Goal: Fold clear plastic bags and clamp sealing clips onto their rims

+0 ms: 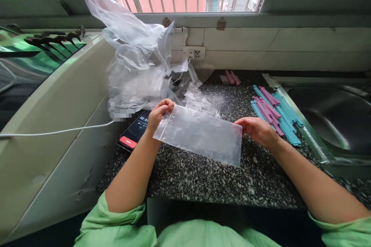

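Observation:
A clear zip-lock bag (199, 135) is stretched between my two hands above the speckled counter (220, 183). My left hand (161, 115) is closed on its upper left corner, near the zip strip. At the bag's right edge, my right hand (259, 130) pinches the upper corner between thumb and fingers. The bag looks flat, with nothing visible inside. Just behind the left hand lies a phone (135, 129) with a lit timer screen. Beyond my right hand is a loose pile of pink strips (268, 110) and blue strips (290, 133).
A large heap of clear plastic bags (139, 73) fills the back left. Two pink strips (232, 77) lie on a small bag near the wall. The steel sink (327, 123) is at right. A white cable (58, 133) crosses the left side, and a wall socket (194, 53) sits behind.

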The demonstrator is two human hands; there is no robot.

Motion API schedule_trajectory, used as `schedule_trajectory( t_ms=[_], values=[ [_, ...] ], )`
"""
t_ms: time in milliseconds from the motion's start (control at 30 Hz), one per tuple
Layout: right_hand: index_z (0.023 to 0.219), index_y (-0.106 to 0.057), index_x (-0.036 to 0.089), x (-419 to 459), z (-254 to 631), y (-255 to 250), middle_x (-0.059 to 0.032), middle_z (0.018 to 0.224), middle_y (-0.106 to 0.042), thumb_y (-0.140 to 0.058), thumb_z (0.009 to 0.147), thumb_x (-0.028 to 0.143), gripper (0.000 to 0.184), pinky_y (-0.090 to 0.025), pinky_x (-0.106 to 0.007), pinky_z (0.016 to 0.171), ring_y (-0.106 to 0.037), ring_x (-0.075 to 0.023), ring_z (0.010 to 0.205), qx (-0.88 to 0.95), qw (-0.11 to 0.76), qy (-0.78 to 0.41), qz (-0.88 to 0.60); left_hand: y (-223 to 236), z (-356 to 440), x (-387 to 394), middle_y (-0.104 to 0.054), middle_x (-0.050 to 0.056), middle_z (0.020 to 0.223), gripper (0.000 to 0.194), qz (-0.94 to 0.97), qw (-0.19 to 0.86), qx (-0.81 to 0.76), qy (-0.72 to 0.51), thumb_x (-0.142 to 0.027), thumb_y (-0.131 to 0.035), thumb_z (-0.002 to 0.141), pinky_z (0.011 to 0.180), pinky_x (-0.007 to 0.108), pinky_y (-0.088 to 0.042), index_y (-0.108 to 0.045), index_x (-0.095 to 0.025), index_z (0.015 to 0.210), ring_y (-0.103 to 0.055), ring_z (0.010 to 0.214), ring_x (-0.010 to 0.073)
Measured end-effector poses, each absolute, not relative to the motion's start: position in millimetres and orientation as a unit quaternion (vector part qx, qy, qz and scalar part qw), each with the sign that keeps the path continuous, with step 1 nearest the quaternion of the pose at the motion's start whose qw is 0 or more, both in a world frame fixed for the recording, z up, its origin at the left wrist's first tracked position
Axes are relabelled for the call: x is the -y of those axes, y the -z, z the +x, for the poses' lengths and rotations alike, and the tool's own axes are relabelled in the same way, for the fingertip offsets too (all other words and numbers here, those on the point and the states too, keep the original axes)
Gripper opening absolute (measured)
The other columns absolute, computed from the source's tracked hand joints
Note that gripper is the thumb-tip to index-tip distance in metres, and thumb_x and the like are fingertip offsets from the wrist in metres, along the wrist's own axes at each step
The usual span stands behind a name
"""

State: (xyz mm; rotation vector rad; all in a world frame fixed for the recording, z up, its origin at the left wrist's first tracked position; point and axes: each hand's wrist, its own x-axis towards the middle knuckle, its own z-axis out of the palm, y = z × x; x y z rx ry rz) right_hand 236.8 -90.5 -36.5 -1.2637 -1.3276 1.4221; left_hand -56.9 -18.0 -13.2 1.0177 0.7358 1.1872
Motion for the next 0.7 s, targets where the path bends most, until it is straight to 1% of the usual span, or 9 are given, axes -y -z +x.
schedule_trajectory(
  t_ms=[67, 200, 333, 400, 467, 533, 600, 700],
  values=[
    [0.075, -0.067, 0.013, 93, 233, 33, -0.004, 0.063, -0.061, -0.054, 0.072, 0.051, 0.041, -0.039, -0.025, 0.053, -0.051, -0.0121, 0.056, 0.562, 0.351, -0.544, -0.514, 14, -56, 19, -0.044, -0.002, 0.054, 0.006, 0.452, 0.656, -0.329, -0.507, -0.012, -0.047, 0.057, 0.044, 0.018, -0.032, -0.046, -0.015, 0.051, -0.041, 0.047, 0.0071],
    [0.064, -0.062, 0.013, 99, 221, 29, 0.001, 0.056, -0.054, -0.063, 0.067, 0.046, 0.033, -0.035, -0.023, 0.053, -0.045, -0.0091, 0.054, 0.618, 0.231, -0.54, -0.523, 14, -53, 21, -0.044, -0.002, 0.053, 0.005, 0.459, 0.669, -0.335, -0.479, -0.014, -0.05, 0.054, 0.043, 0.018, -0.028, -0.047, -0.015, 0.05, -0.038, 0.045, 0.0064],
    [0.065, -0.062, 0.011, 101, 218, 27, 0.0015, 0.056, -0.052, -0.061, 0.069, 0.042, 0.031, -0.033, -0.021, 0.052, -0.043, -0.008, 0.054, 0.648, 0.114, -0.572, -0.491, 16, -52, 22, -0.042, -0.003, 0.051, 0.008, 0.472, 0.687, -0.322, -0.449, -0.016, -0.052, 0.053, 0.044, 0.02, -0.028, -0.046, -0.015, 0.047, -0.038, 0.047, 0.0075],
    [0.066, -0.063, 0.01, 102, 220, 24, 0.002, 0.055, -0.05, -0.06, 0.07, 0.039, 0.03, -0.03, -0.02, 0.049, -0.041, -0.007, 0.052, 0.672, 0.043, -0.568, -0.473, 19, -50, 23, -0.042, -0.002, 0.051, 0.008, 0.491, 0.695, -0.317, -0.418, -0.017, -0.052, 0.053, 0.045, 0.021, -0.027, -0.046, -0.015, 0.047, -0.038, 0.048, 0.0082],
    [0.067, -0.065, 0.01, 103, 225, 22, 0.0032, 0.053, -0.047, -0.059, 0.07, 0.038, 0.028, -0.027, -0.019, 0.046, -0.037, -0.0059, 0.049, 0.697, -0.01, -0.554, -0.455, 22, -48, 24, -0.041, -0.002, 0.051, 0.007, 0.51, 0.695, -0.314, -0.398, -0.017, -0.051, 0.053, 0.046, 0.021, -0.026, -0.047, -0.015, 0.048, -0.037, 0.049, 0.0084],
    [0.068, -0.066, 0.011, 103, 230, 21, 0.0038, 0.052, -0.045, -0.059, 0.071, 0.037, 0.028, -0.025, -0.019, 0.044, -0.035, -0.0057, 0.048, 0.718, -0.036, -0.538, -0.44, 25, -45, 26, -0.04, -0.002, 0.051, 0.007, 0.521, 0.692, -0.314, -0.389, -0.018, -0.05, 0.054, 0.047, 0.022, -0.025, -0.047, -0.016, 0.048, -0.035, 0.049, 0.0083],
    [0.069, -0.067, 0.011, 104, 234, 21, 0.0031, 0.054, -0.046, -0.058, 0.072, 0.037, 0.028, -0.027, -0.019, 0.045, -0.037, -0.0065, 0.05, 0.729, -0.048, -0.53, -0.431, 28, -40, 29, -0.039, -0.002, 0.051, 0.008, 0.53, 0.687, -0.315, -0.384, -0.019, -0.049, 0.054, 0.047, 0.022, -0.024, -0.045, -0.016, 0.049, -0.034, 0.05, 0.0084],
    [0.082, -0.066, 0.012, 104, 230, 21, 0.0012, 0.063, -0.052, -0.06, 0.072, 0.04, 0.031, -0.031, -0.02, 0.049, -0.042, -0.0088, 0.056, 0.733, -0.02, -0.534, -0.421, 28, -31, 34, -0.035, -0.002, 0.05, 0.008, 0.55, 0.669, -0.33, -0.375, -0.022, -0.047, 0.054, 0.047, 0.024, -0.022, -0.044, -0.017, 0.048, -0.031, 0.049, 0.009]
  ],
)
